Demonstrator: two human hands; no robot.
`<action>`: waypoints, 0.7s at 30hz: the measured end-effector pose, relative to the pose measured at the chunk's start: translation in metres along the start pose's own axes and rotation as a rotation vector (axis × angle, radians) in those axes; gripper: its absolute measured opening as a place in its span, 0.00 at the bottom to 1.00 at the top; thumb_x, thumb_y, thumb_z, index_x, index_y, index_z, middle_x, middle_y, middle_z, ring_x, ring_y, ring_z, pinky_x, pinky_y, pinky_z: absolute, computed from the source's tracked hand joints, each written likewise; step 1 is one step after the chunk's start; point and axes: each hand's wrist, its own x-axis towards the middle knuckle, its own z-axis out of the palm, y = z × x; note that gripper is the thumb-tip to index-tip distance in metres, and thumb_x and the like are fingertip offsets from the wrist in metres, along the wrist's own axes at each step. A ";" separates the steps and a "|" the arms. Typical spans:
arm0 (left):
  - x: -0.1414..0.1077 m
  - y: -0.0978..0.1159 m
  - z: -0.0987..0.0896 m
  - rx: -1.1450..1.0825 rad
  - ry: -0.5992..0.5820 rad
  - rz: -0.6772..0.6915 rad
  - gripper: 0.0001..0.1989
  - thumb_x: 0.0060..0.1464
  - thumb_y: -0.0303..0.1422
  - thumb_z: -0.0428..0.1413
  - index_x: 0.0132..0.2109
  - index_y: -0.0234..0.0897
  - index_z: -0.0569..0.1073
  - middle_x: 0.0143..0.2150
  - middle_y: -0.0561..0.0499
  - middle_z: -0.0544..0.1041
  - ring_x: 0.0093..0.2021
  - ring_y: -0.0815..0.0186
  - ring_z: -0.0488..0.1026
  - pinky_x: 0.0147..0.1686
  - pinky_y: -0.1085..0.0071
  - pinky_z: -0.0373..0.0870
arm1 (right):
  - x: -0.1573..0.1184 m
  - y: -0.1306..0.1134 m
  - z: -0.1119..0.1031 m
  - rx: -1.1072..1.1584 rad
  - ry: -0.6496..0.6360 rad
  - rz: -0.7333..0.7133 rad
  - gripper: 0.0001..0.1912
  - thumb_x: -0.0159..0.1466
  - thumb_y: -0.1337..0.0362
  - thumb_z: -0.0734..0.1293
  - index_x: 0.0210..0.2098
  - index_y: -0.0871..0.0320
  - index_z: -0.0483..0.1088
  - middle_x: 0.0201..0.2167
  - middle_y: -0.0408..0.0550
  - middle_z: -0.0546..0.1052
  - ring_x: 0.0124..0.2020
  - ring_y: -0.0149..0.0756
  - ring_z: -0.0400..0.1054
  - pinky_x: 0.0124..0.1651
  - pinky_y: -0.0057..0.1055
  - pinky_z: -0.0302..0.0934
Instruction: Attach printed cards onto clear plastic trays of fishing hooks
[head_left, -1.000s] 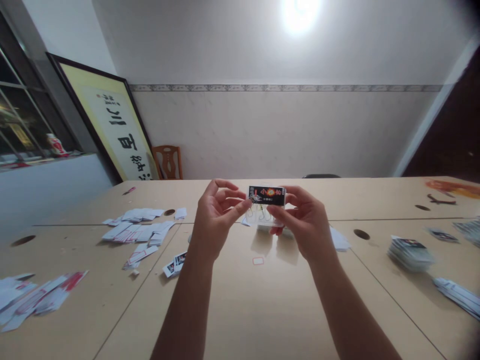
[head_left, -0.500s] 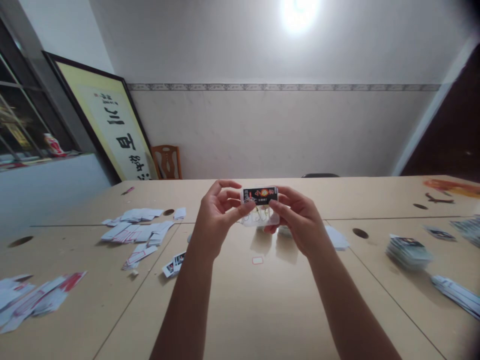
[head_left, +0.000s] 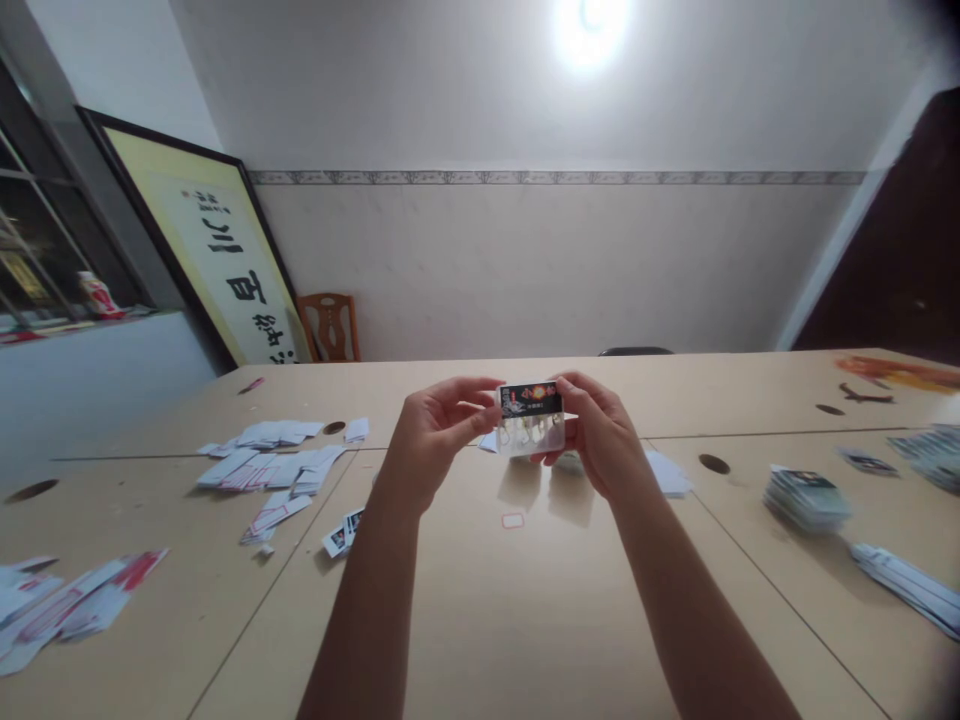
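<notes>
A small clear plastic box (head_left: 532,436) is held up above the table, tilted toward me. Its upper part carries a black label (head_left: 531,400) with orange and white print, and thin hook-like pieces show through the clear lower part. My left hand (head_left: 435,430) pinches the box's left edge between thumb and fingers. On the right edge, my right hand (head_left: 604,435) grips it, thumb at the label's top corner and fingers behind. Below the hands, a small red-bordered white sticker (head_left: 513,521) lies on the table. Partly hidden items sit behind my right hand.
Piles of white paper slips (head_left: 255,468) spread over the table's left side, with dark printed cards (head_left: 343,535) by my left forearm. Stacked clear boxes (head_left: 806,500) stand at right, near folded strips (head_left: 907,580). White paper (head_left: 667,474) lies behind my right wrist.
The box has shifted slightly right and down in view. My thumbs have moved off the label's front toward the box's edges, so more of the label and the contents shows.
</notes>
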 end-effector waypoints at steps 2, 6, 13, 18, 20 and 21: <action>0.001 -0.001 -0.001 0.009 -0.012 -0.001 0.14 0.47 0.33 0.69 0.43 0.38 0.82 0.33 0.49 0.80 0.33 0.69 0.76 0.35 0.74 0.75 | 0.002 0.002 -0.002 -0.005 -0.012 0.012 0.16 0.63 0.49 0.66 0.34 0.56 0.68 0.25 0.42 0.76 0.17 0.33 0.73 0.14 0.26 0.65; 0.003 -0.005 0.000 -0.042 0.070 -0.025 0.15 0.46 0.34 0.69 0.43 0.39 0.81 0.34 0.50 0.80 0.33 0.68 0.78 0.34 0.74 0.78 | 0.003 0.004 -0.005 -0.035 -0.056 -0.041 0.19 0.63 0.49 0.67 0.47 0.54 0.68 0.35 0.45 0.78 0.24 0.33 0.75 0.23 0.31 0.72; 0.009 -0.006 0.011 -0.007 0.197 -0.035 0.15 0.42 0.32 0.71 0.39 0.37 0.81 0.31 0.50 0.81 0.29 0.68 0.78 0.29 0.74 0.80 | -0.003 0.003 -0.012 -0.555 -0.140 -0.271 0.45 0.50 0.66 0.78 0.63 0.49 0.58 0.54 0.51 0.72 0.28 0.29 0.71 0.36 0.36 0.73; 0.012 -0.014 0.020 0.109 0.126 -0.027 0.17 0.43 0.35 0.70 0.41 0.36 0.81 0.33 0.47 0.81 0.31 0.64 0.80 0.30 0.71 0.81 | -0.007 0.009 -0.031 -0.692 -0.155 -0.270 0.38 0.54 0.63 0.76 0.61 0.50 0.59 0.50 0.47 0.73 0.26 0.27 0.69 0.33 0.34 0.71; 0.012 -0.016 0.022 0.175 0.040 -0.039 0.21 0.45 0.38 0.70 0.46 0.36 0.80 0.36 0.45 0.81 0.34 0.62 0.80 0.32 0.68 0.81 | -0.012 0.012 -0.049 -0.746 -0.147 -0.252 0.37 0.54 0.60 0.76 0.59 0.49 0.61 0.52 0.48 0.73 0.28 0.29 0.70 0.33 0.34 0.71; 0.011 -0.017 0.023 0.228 0.015 -0.035 0.23 0.46 0.40 0.69 0.49 0.37 0.79 0.39 0.44 0.81 0.36 0.60 0.81 0.34 0.67 0.81 | -0.015 0.014 -0.062 -0.786 -0.133 -0.243 0.36 0.53 0.59 0.77 0.58 0.49 0.62 0.53 0.48 0.73 0.30 0.31 0.70 0.33 0.35 0.71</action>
